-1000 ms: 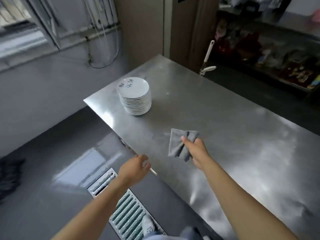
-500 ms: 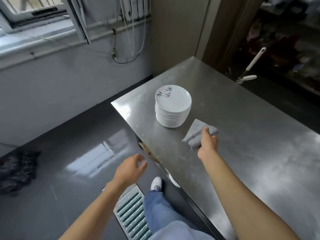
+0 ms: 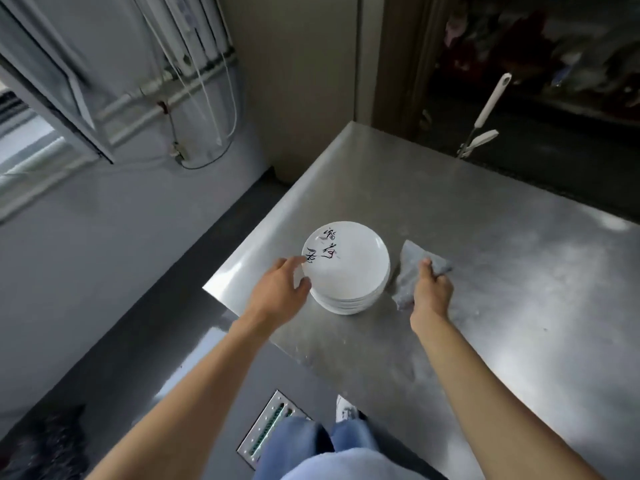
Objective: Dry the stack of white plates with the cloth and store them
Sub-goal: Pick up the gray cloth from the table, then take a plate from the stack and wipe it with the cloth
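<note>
My left hand (image 3: 277,292) is open, fingers loosely spread, the tips at the left rim of the plates (image 3: 346,271); whether they already touch the china I cannot tell. My right hand (image 3: 431,291) is curled round the cloth (image 3: 410,261), gripping a bunch of it just right of the plates, low over the table (image 3: 502,289). As I judge it, the job has barely begun: every plate I can see is in the one stack, no second pile stands anywhere near it, and no shelf or cupboard for storing shows. So the whole run is left: lift a plate off, wipe both faces, set it aside, repeat down the stack, then put them away. The plates are round, shallow, glazed white, smooth and faintly shiny, with thin rims that nest closely, so the stack reads as a tight set of ridges on its near side. The top plate (image 3: 360,275) bears dark brushed characters on its far-left part, with a small reddish mark among them. I see no drops on it, though glaze like this would be slippery if wet. The cloth is grey, soft and napped, crumpled into a rough triangle that pokes out beyond my fingers. The table is brushed steel, dull and smudged, and its corner lies just left of the plates, so the stack sits close to two edges.
</note>
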The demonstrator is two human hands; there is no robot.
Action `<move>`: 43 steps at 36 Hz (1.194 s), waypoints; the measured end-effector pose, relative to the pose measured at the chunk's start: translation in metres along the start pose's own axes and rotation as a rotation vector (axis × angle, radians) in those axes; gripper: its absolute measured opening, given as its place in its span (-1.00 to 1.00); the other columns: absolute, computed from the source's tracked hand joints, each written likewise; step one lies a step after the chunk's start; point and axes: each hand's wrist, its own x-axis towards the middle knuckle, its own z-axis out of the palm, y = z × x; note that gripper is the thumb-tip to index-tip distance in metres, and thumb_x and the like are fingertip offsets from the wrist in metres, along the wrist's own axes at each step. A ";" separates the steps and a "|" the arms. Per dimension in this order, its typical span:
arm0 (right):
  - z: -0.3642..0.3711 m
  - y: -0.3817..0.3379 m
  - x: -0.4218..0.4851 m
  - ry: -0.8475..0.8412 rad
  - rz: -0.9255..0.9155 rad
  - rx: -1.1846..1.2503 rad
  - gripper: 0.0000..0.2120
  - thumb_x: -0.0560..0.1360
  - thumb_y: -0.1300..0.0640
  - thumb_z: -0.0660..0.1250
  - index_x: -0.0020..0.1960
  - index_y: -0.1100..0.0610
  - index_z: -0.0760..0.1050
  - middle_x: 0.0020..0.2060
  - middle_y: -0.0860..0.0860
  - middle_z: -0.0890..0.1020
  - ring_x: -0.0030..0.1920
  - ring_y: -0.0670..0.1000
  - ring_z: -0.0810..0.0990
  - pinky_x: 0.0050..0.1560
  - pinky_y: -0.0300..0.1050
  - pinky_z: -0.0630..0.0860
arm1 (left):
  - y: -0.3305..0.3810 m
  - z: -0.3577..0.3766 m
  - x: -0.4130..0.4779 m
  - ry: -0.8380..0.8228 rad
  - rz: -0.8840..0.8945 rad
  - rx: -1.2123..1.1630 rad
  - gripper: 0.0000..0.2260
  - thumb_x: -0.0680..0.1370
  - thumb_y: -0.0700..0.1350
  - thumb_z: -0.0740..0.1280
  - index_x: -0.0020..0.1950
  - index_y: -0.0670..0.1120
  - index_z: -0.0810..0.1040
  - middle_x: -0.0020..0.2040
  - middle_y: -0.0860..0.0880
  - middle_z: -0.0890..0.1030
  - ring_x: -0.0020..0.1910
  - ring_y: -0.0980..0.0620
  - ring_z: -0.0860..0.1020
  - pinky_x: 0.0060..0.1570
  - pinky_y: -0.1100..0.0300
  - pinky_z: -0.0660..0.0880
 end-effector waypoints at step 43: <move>0.032 0.008 -0.033 0.138 -0.091 -0.081 -0.52 0.58 -0.19 0.28 -0.14 0.27 0.42 -0.31 0.09 0.48 -0.28 0.03 0.49 -0.24 -0.08 0.45 | 0.004 -0.027 0.108 -0.620 -0.074 -0.831 -0.56 0.53 -0.50 0.20 0.30 -0.13 0.53 0.02 -0.13 0.72 -0.15 -0.04 0.71 -0.27 0.07 0.66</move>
